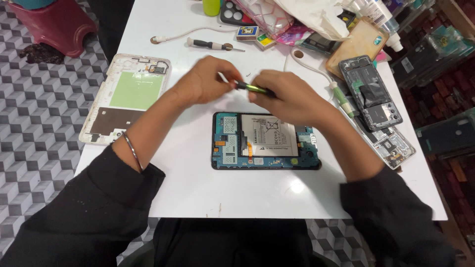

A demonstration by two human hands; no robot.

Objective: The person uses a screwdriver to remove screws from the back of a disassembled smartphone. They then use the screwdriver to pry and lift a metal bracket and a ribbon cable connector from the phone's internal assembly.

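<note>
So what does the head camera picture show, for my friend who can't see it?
Two hands, the left hand and right hand, hold a thin green-tipped tool together above an opened tablet with its white battery showing. It lies on a white table, with the tablet's back cover at the left and a screwdriver behind.

Small yellow-blue box (247, 32) at table's far edge; white battery label (268, 142).
</note>
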